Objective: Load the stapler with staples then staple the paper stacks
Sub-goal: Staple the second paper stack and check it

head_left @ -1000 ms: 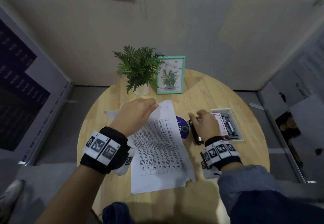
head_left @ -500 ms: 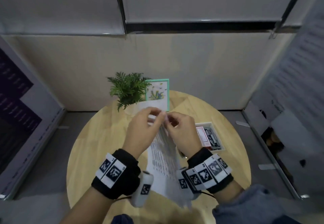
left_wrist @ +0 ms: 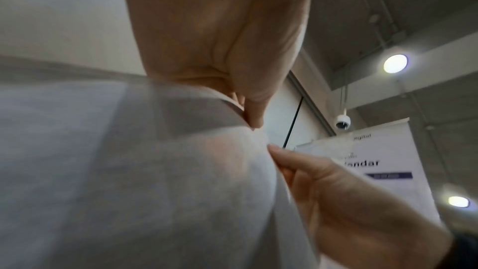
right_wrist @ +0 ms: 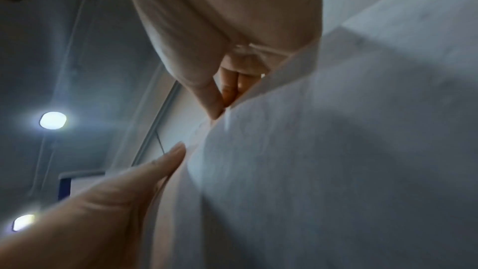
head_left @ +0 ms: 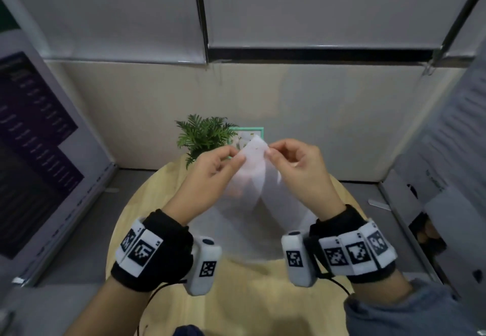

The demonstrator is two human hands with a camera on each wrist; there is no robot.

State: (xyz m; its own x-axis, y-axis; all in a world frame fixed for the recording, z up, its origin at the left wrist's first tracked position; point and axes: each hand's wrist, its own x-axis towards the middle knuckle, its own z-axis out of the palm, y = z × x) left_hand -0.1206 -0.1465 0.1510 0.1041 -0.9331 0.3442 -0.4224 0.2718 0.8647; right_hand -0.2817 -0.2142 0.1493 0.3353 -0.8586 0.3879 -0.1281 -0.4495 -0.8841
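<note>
Both hands, left hand (head_left: 210, 175) and right hand (head_left: 299, 170), pinch the paper stack's (head_left: 256, 178) top corner, sheets hanging toward the bench (head_left: 163, 204).

A: Where does the head view look from?
B: High above the round table (head_left: 147, 220), facing its far edge.
A: The wrist views?
B: Close under each palm, aimed upward; all three share the pinched paper stack (head_left: 253, 151).

Black wristbands (head_left: 155, 249) with white coded tags — grey, perhaps denim, right sleeve (head_left: 410, 312).
</note>
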